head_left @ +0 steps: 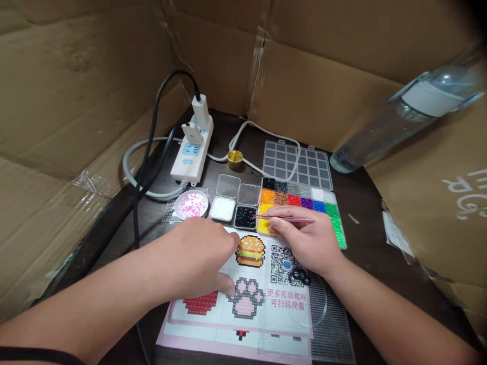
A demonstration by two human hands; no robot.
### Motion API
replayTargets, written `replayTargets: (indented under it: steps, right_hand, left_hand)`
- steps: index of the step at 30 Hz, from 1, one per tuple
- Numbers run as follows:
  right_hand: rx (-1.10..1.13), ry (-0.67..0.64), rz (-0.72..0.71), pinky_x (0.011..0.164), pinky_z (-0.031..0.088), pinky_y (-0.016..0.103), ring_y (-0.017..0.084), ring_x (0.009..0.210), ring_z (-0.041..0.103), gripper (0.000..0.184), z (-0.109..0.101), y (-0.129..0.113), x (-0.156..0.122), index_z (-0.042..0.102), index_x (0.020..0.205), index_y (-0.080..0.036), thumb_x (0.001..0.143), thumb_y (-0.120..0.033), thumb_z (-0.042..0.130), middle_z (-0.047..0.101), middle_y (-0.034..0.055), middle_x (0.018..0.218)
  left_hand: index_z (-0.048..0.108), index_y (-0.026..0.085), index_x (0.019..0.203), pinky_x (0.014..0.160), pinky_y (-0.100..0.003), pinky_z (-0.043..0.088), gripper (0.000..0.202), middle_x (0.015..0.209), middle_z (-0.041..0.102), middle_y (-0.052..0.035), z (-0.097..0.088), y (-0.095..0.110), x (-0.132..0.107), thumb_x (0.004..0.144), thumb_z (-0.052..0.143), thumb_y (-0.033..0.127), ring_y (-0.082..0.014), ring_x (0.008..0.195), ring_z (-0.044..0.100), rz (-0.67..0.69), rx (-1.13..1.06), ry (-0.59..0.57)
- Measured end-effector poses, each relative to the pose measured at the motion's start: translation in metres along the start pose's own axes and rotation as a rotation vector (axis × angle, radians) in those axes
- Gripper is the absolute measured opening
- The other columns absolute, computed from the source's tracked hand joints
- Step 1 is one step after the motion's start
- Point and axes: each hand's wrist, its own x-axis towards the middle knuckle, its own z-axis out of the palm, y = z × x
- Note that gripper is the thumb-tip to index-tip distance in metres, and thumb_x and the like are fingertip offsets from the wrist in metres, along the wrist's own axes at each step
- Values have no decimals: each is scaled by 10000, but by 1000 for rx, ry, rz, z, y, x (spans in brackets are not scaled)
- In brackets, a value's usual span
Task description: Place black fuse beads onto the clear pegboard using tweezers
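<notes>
My right hand [312,238] grips a pair of pink metal tweezers [291,219], whose tips reach the right side of a small clear box of black beads [245,217]. My left hand [205,258] rests over a printed pattern sheet [245,274], thumb and forefinger apart with nothing visible between them. A hamburger and a paw print show on that sheet. Below my right hand, a cluster of black beads [299,277] lies on a clear pegboard [291,319] over the sheet. Partly behind my right hand stands a divided bead box [337,228] with many colours.
Left of the black beads are a box of white beads [222,209] and a round dish of pink and white beads [191,205]. Behind them sit a gold tin [235,159] and a power strip [192,157] with cables. A water bottle [399,119] leans at right; cardboard walls surround the table.
</notes>
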Motion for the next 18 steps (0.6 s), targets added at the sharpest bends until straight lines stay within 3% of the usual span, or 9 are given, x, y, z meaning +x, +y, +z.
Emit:
replayTargets:
  steps: [18]
  right_hand:
    - [-35, 5, -4, 740, 718, 338, 216, 842, 847, 122, 3, -1, -1, 877, 909, -234, 904, -216, 757, 875, 68, 945]
  left_hand:
    - [783, 158, 1136, 716, -484, 567, 562, 891, 829, -189, 4, -1, 2, 806, 809, 612, -422, 863, 786, 30, 9, 2]
